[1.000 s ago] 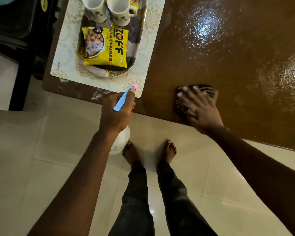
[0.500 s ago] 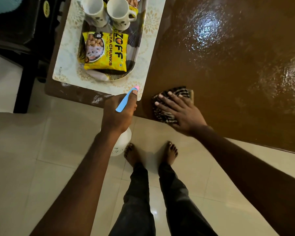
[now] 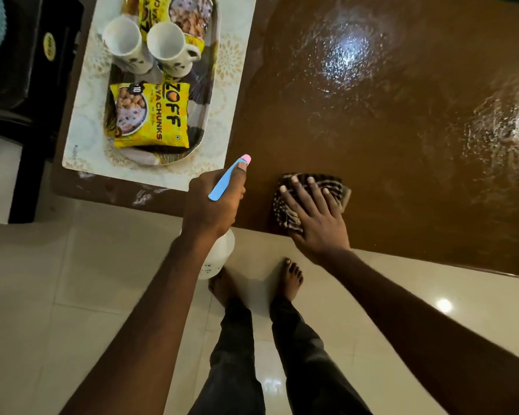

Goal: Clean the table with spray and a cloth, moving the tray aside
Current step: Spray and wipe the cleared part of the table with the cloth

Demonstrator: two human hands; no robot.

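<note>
Mid-clean at a glossy brown wooden table (image 3: 402, 181): most of the top glistens with wet patches toward the far and right side, which suggests the spraying is largely done and the wiping is under way. The oval, dark-patterned tray (image 3: 203, 115) sits at the far-left end of the table, well apart from the wiped area, on a cream floral placemat (image 3: 232, 67). It carries two white mugs (image 3: 123, 43) and yellow snack packets (image 3: 153, 118), so the job of shifting it aside looks complete. What appears left is the rest of the wet top, the whitish smudges (image 3: 141, 196) along the near-left edge, and the strip under the placemat, if that is to be cleaned at all.

The person's right hand (image 3: 315, 217) lies flat on a dark-and-light striped cloth (image 3: 286, 215), fingers straight and spread. It presses the bunched cloth onto the table just inside the near edge. The cloth shows beyond the fingertips and to the left of the palm.

The left hand (image 3: 213, 205) is wrapped round the neck of a white plastic spray bottle (image 3: 219, 253) with a blue trigger and pink nozzle. The fingers are curled tight, and one digit runs up beside the trigger toward the nozzle. The bottle hangs just off the near edge, over the pale tiled floor (image 3: 57, 280), above the person's bare feet, its nozzle aimed at the table. Whether the trigger is being squeezed cannot be told.
</note>
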